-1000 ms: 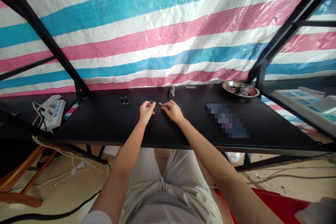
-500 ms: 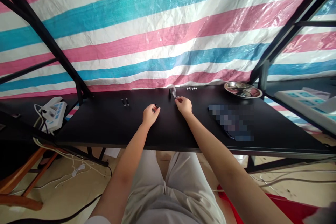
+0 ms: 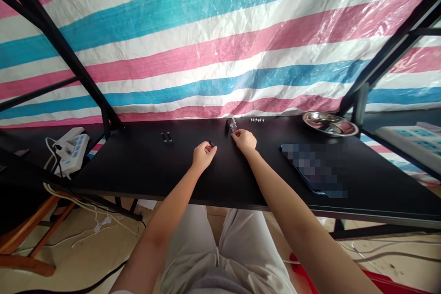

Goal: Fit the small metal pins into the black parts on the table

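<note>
My left hand (image 3: pixel 204 155) is closed in a pinch on a small black piece (image 3: pixel 211 144), held above the black table. My right hand (image 3: pixel 245 140) has its thumb and finger pinched at the near foot of a group of small clear pieces (image 3: pixel 234 123); a small clear piece seems to be between the fingertips, mostly hidden. Several small black pieces (image 3: pixel 227 125) stand upright just left of the clear group. Farther left, two slim black tubes (image 3: pixel 166 137) with pale ends lie side by side. Several small silvery pieces (image 3: pixel 257 120) form a row at the back edge.
A shiny metal dish (image 3: pixel 330 124) stands at the back right of the black table (image 3: pixel 144 165). In front of it lies a phone-like flat object (image 3: pixel 310 170), blurred over. Power strips (image 3: pixel 74 149) sit beyond the left table frame. A striped sheet (image 3: pixel 206 32) hangs behind.
The view has shifted slightly, moving table objects rightward in the picture. My right fingertips are closer to the foot of the clear group. My left hand still pinches the black piece.
</note>
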Demonstrator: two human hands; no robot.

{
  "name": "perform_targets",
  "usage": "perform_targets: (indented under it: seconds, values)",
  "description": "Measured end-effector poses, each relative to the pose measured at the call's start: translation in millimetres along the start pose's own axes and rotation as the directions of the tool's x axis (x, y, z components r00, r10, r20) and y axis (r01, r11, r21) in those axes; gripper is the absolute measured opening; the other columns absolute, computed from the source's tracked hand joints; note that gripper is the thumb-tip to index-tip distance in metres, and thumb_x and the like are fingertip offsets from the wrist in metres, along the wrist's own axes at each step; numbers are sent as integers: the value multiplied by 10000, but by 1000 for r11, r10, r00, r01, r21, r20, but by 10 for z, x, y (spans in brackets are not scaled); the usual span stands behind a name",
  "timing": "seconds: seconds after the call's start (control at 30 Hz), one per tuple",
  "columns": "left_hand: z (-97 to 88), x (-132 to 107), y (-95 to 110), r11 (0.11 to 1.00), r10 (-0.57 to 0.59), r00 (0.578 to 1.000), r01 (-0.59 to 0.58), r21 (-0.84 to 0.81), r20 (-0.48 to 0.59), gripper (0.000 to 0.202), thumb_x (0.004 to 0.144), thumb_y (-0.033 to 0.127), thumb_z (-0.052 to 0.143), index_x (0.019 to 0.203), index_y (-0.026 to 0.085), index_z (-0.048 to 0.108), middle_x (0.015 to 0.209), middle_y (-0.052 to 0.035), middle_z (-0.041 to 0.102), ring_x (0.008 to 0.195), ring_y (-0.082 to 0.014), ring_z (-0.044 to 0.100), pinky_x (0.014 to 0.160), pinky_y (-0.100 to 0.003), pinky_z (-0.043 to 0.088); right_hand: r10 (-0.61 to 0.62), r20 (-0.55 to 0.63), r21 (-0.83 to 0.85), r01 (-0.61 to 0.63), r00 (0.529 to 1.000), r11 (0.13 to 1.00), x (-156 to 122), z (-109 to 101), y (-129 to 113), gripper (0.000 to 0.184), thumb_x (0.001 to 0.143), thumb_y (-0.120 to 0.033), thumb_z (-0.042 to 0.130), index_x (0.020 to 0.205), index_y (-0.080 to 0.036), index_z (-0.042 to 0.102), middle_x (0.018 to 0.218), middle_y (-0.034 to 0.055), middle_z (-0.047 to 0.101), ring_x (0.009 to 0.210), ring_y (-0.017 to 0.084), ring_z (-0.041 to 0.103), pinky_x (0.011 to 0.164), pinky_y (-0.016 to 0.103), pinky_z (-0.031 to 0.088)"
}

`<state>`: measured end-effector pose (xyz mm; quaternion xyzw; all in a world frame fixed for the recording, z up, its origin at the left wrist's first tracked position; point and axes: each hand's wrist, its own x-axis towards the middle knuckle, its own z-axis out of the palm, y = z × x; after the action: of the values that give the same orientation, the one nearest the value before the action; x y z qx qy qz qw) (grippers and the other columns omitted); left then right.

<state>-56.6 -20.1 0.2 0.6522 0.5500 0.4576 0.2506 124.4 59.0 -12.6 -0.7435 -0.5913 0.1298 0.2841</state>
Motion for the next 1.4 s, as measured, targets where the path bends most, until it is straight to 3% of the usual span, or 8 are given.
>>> perform_targets:
  seconds: [0.23,0.37,0.5,0.7,0.97,1.17,1.27,1.4]
  values:
    - [201,279,116,985,41,993,-58,159,110,125,710,248,606,631,185,533,712,-17,616,648,-143,531,654,-283,409,-7,-13,-31,7,1000,1000,78,23,35,246,759,-367,552,901,-223,693,882,69,691,828,222,626,678,299,448]
    - [371,516,137,941,11,997,-39,337,83,110,742,226,598,665,183,533,820,-42,612,756,-177,530,747,-347,388,-22,-20,-31,21,1000,999,89,23,54,258,759,-375,550,904,-222,700,871,75,692,820,223,627,678,299,449]
    - [557,673,126,920,-26,998,0,393,60,93,762,229,590,697,184,541,868,-53,595,856,-212,524,795,-394,364,-23,-22,-39,22,1000,999,87,20,54,260,763,-374,546,912,-229,702,858,79,692,793,216,630,670,297,453]
    - [780,757,88,893,-17,999,-8,450,50,122,760,250,602,673,176,559,843,-68,576,877,-238,517,822,-434,339,-41,-57,-26,40,998,999,90,27,60,242,754,-365,556,886,-233,710,817,79,693,755,210,629,650,294,452]
    - [855,785,29,851,-15,998,-20,525,61,104,768,266,598,742,166,582,901,-95,575,918,-259,506,837,-441,330,-21,-15,-27,21,1000,999,69,-11,47,268,764,-361,538,931,-227,698,861,83,688,794,226,626,672,311,456]
    - [764,711,17,844,-50,996,0,536,79,187,760,355,610,807,174,598,956,-105,570,970,-278,487,850,-449,333,-14,3,-23,14,1000,1000,31,-44,30,262,775,-354,539,930,-213,696,867,96,685,819,232,626,687,314,458]
    - [558,569,47,795,-38,992,-42,605,118,255,770,386,589,895,165,606,1015,-123,561,1013,-296,469,866,-461,332,-20,19,-29,20,1000,999,14,-52,31,264,781,-355,538,934,-203,690,884,102,684,839,242,625,699,318,454]
    - [147,319,103,698,-46,981,-103,709,188,307,782,391,556,951,142,613,1048,-141,559,1049,-307,458,880,-444,350,-22,22,-44,23,1000,999,-17,-64,36,227,789,-342,536,892,-202,682,875,88,684,842,229,627,715,300,443]
